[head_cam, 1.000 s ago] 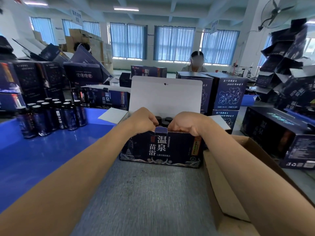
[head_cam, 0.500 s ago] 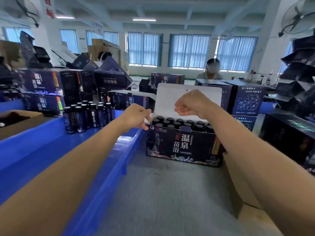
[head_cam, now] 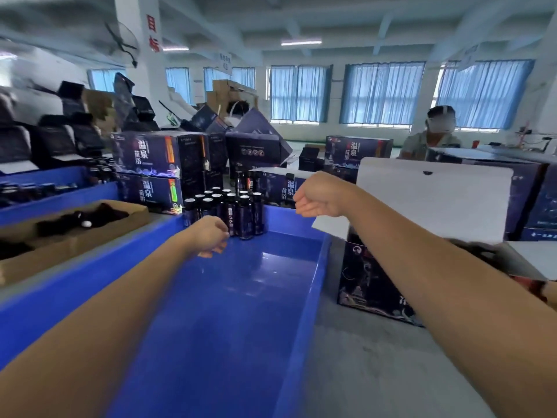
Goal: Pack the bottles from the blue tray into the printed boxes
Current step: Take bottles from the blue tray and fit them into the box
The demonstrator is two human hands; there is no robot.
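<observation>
- Head view: a long blue tray [head_cam: 241, 312] runs from the near edge to mid-scene. Its near and middle floor is bare, and its right rim lies just beside a strip of grey tabletop [head_cam: 361, 372].
- Dark bottles [head_cam: 241, 211] stand upright in a tight cluster at the tray's far end, against the far wall.
- Left hand [head_cam: 211, 236] hangs over the tray just near of the bottles with its fingers loosely curled downward, holding nothing. Whether a fingertip touches a bottle, I cannot tell.
- Right hand [head_cam: 319, 196] is above the tray's far right corner, palm turned left, fingers loosely bent and empty.
- An open printed box [head_cam: 370, 276] stands on the tabletop right of the tray with its white lid flap [head_cam: 434, 200] raised. The right forearm hides what is inside.
- Closed printed boxes [head_cam: 150, 158] are stacked beyond the tray's far left corner.
- Left of the tray, a brown cardboard carton [head_cam: 132, 218] holds dark items, too blurred to name.
</observation>
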